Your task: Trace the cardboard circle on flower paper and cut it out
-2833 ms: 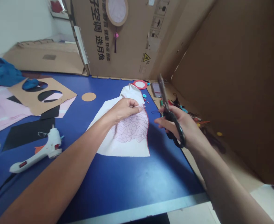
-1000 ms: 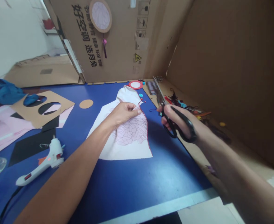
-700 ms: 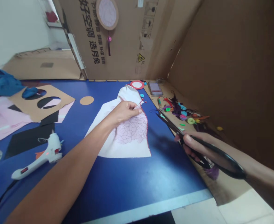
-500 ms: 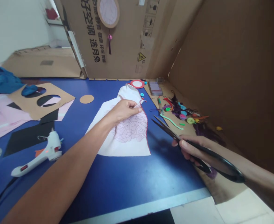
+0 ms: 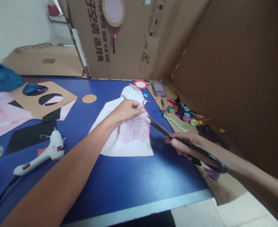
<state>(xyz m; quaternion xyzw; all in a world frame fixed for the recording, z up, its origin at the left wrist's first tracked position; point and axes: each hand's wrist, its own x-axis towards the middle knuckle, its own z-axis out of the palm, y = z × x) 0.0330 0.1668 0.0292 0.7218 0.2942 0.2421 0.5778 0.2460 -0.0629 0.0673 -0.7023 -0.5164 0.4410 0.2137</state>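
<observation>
A white piece of cloth (image 5: 112, 126) with a purple flower line drawing lies on the blue table, its right edge trimmed in dark red. My left hand (image 5: 130, 110) pinches the cloth near its upper right edge, where a small end of red trim sticks up. My right hand (image 5: 186, 146) grips black-handled scissors (image 5: 161, 128). Their blades point left, with the tips over the cloth's right edge, just below my left fingers. Whether the tips touch the cloth I cannot tell.
On the left are a white glue gun (image 5: 43, 153), black sheets (image 5: 26, 135) and a card with oval holes (image 5: 66, 96). A tan oval (image 5: 89, 98) lies behind my left arm. Coloured beads and threads (image 5: 186, 115) line the right side. Cardboard walls (image 5: 127, 63) stand behind.
My right hand has moved left with the scissors, bringing the tips from beside the cloth to its trimmed edge. The blades look closer together. My left hand keeps its pinch.
</observation>
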